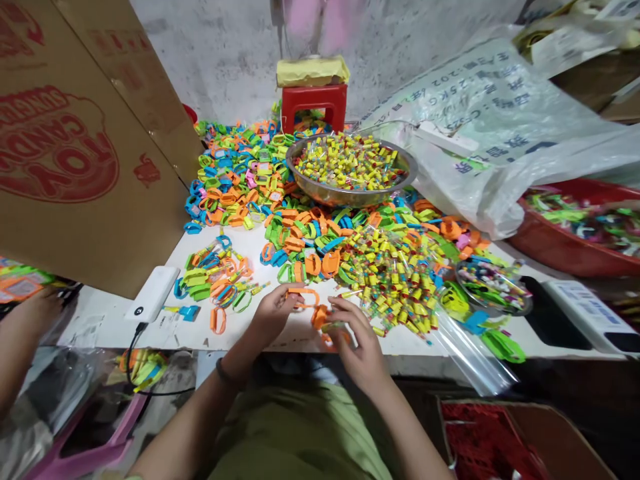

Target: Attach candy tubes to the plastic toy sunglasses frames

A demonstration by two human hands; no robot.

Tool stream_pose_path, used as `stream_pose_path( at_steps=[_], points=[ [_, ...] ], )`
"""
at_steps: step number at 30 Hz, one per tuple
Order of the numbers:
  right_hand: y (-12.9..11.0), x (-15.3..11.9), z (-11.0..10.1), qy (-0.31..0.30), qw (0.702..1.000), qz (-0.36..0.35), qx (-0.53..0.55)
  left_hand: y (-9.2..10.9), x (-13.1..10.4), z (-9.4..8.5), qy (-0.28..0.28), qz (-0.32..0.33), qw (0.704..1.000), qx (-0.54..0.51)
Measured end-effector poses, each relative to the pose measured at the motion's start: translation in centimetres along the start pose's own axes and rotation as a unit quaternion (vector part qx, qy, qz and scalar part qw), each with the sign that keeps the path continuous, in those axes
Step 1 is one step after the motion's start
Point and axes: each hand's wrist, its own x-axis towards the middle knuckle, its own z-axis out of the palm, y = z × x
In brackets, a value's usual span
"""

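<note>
My left hand (277, 312) is closed on an orange toy watch band (311, 297), a loop that sticks out to the right of the fingertips. My right hand (364, 347) curls just beside it. A small yellowish piece shows at its fingertips, too blurred to make out. Another orange piece (320, 316) lies between the two hands. Right of them spreads a heap of clear candy tubes with yellow caps (395, 280). Left of my left hand, a small pile of watch bands with tubes (210, 273) rests on the white table (260, 339), near a single orange band (218, 321).
Behind are a metal bowl (345, 195) of tubes, heaped bands (240, 173) and a red stool (314, 93). A tall carton (90, 220) and white power bank (153, 293) stand left. A plastic sack (480, 147), red basin (570, 247) and phone (555, 313) lie right. Another person's arm (25, 333) shows.
</note>
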Motion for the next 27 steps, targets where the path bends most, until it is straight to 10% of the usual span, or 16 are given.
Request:
stream_pose_path(
  at_steps=[11,18,27],
  points=[
    [-0.8,-0.8,2.0,-0.043,0.993,0.078,0.078,-0.9,-3.5,0.6,-0.052,-0.122,0.955,-0.264],
    [1.1,-2.2,-1.3,-0.261,0.930,0.189,0.175,-2.0,-3.5,-0.9,-0.047,-0.209,0.897,-0.388],
    [2.1,-1.0,0.6,-0.165,0.970,0.153,0.094,-0.2,-4.2,-0.6,-0.092,-0.085,0.956,-0.266]
  ],
)
